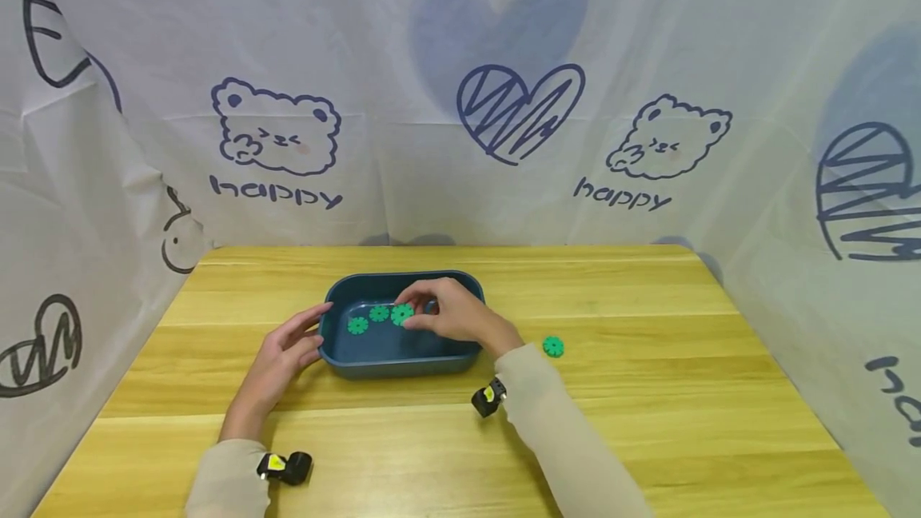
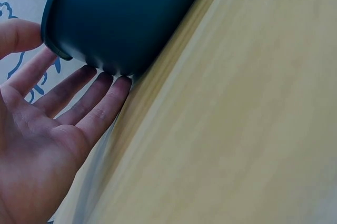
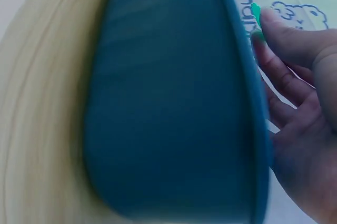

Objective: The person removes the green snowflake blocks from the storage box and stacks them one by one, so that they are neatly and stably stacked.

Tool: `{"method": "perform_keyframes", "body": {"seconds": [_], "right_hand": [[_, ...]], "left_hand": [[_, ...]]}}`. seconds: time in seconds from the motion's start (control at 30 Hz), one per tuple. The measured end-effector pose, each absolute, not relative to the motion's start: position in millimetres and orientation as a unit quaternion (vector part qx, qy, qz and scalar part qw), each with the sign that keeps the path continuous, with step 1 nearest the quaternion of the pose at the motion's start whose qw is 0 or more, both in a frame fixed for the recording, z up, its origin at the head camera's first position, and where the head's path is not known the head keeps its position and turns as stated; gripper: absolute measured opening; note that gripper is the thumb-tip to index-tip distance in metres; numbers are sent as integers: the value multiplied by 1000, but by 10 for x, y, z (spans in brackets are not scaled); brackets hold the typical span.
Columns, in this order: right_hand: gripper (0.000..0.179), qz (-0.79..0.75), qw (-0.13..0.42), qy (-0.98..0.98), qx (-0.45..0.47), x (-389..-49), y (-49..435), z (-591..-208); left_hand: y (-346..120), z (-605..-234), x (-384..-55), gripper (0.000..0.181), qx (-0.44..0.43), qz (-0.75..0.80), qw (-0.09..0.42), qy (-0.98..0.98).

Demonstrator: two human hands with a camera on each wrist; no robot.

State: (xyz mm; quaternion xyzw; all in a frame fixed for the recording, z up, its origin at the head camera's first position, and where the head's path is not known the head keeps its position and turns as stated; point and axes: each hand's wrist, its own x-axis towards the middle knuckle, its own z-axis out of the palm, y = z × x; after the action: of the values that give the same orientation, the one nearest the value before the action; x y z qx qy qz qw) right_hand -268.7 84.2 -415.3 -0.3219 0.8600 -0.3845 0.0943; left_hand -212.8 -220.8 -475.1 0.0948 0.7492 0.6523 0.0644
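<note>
A dark blue-green basin [image 1: 399, 368] with rounded corners sits on the table. Two green notched plastic discs lie inside it, one disc [image 1: 357, 325] at the left and another disc [image 1: 379, 313] beside it. Over the basin, my right hand [image 1: 449, 312] pinches a third green notched disc [image 1: 402, 314] between thumb and fingertips; in the right wrist view that disc [image 3: 256, 16] shows edge-on above the rim. My left hand [image 1: 282, 356] touches the basin's left end. In the left wrist view, its fairly straight fingers [image 2: 102, 108] rest against the outer wall [image 2: 121, 19].
Another green notched disc [image 1: 553, 346] lies on the wooden table [image 1: 633, 414], right of the basin and near the right sleeve. White cloth [image 1: 403, 38] printed with bears and hearts hangs behind the table and along both sides. Each wrist carries a small black camera.
</note>
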Motion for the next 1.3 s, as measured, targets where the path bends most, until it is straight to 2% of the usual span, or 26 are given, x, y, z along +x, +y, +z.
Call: {"method": "perform_keyframes", "body": {"seconds": [0.43, 0.63, 1.3], "right_hand": [[26, -367, 9, 869, -332, -2483, 1294, -4022], [26, -374, -21, 876, -302, -2415, 1522, -4020], [26, -384, -58, 891, -234, -2298, 2216, -4150]], "left_hand": [[-2197, -4758, -2124, 51, 96, 655, 61, 747], [-2193, -4762, -2123, 51, 95, 652, 62, 749], [-2194, -4739, -2115, 51, 87, 645, 62, 757]]}}
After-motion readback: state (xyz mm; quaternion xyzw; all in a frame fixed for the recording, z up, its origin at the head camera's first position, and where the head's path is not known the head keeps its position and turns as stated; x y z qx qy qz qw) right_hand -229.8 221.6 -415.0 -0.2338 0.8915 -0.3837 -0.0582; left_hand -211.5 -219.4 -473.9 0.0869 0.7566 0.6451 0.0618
